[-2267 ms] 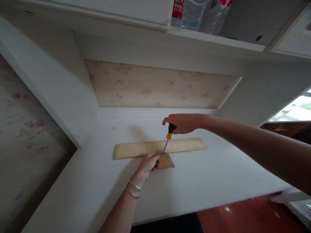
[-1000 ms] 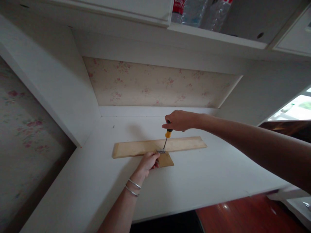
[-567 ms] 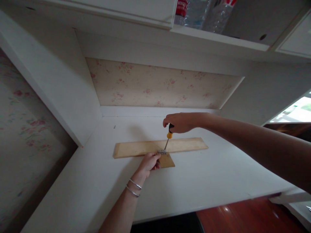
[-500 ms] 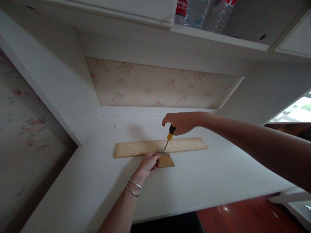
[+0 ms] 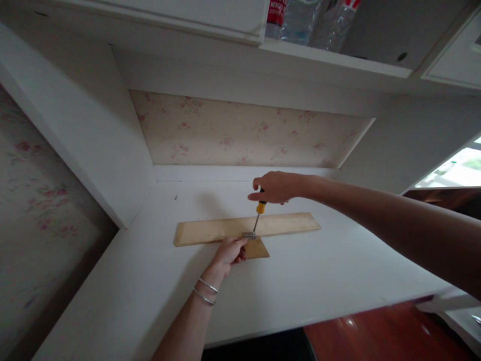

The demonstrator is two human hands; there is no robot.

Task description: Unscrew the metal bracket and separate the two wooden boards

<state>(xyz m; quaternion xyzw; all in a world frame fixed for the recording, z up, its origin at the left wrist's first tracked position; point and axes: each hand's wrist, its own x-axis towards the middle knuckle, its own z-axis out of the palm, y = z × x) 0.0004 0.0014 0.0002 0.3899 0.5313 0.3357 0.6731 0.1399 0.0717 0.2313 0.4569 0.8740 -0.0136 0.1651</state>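
A long wooden board [image 5: 210,230] lies across the white desktop, with a smaller wooden piece [image 5: 259,247] against its near edge. A metal hinge [image 5: 249,235] spans the joint between them. My left hand [image 5: 229,250] is closed on the small wooden piece, its thumb beside the hinge. Above the board, my right hand [image 5: 276,188] grips the handle of a yellow and black screwdriver [image 5: 260,207]. The screwdriver's tip meets the right part of the hinge; the screw under it is too small to make out.
Over the desk runs a white cabinet, with plastic bottles [image 5: 300,22] on its open shelf. A white side panel [image 5: 86,125] stands at the left. A small dark object [image 5: 175,197] lies near the back of the desktop. Red flooring [image 5: 361,331] shows beyond the front edge.
My right hand has turned and shifted its fingers on the screwdriver handle, which now stands slightly more upright. My left hand, the board and the hinge keep their places.
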